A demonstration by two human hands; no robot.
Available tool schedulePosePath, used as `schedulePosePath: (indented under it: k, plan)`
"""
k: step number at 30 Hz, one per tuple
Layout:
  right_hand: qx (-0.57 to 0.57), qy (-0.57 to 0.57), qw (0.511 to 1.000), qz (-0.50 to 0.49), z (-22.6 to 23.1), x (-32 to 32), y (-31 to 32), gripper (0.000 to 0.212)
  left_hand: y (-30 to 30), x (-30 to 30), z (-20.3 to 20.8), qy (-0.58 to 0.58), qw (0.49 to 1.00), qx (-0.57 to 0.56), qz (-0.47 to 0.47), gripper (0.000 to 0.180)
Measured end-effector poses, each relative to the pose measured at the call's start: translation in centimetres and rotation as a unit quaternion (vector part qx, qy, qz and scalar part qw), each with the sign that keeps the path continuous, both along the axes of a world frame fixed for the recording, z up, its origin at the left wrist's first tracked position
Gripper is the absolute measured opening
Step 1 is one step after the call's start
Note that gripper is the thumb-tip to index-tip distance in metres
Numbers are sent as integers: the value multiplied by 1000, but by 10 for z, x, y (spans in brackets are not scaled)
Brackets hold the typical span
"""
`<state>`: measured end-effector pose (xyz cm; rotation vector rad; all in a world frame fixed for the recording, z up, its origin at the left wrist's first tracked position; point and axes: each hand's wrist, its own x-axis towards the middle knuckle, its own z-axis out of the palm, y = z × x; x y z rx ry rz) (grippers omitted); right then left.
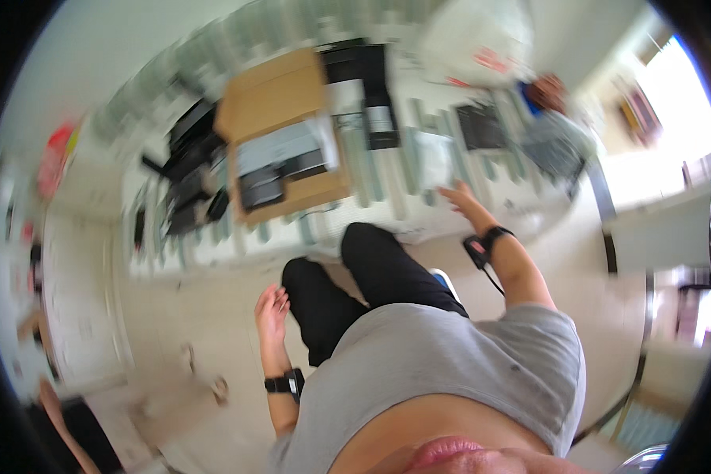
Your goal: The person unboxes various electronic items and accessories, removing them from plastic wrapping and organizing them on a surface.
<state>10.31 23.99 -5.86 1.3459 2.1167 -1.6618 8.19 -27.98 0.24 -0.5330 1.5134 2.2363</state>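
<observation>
My right hand [460, 197] reaches over the near edge of the bed, fingers stretched and apart. Its fingertips are close to a small white packet [433, 160]; whether they touch it I cannot tell. Beside my left thigh hangs my left hand [272, 314], fingers loosely bent and nothing in them. An opened brown cardboard box [270, 87] lies in the middle of the bed, lid folded back. Inside it are a pale grey flat piece [275, 148] and a dark square piece [261, 189]. A flat black package [479, 125] lies beyond the white packet.
The bed [391, 189] has a green-and-white striped cover. Black items [193, 138] crowd left of the box, and black packaging [380, 95] lies right of it. A white plastic bag [482, 43] stands at the back. Another person's arm [63, 419] shows at lower left.
</observation>
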Motion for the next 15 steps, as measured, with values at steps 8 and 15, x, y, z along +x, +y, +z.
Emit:
schedulePosePath:
  k: [8,15]
  plan:
    - [3,37,997,-65,-23,4,15,88,49,-12,17,-6,997,-38,-66,24]
    - [117,59,989,-74,-30,-15,-3,58,67,-4,25,21,993,-64,-100,25]
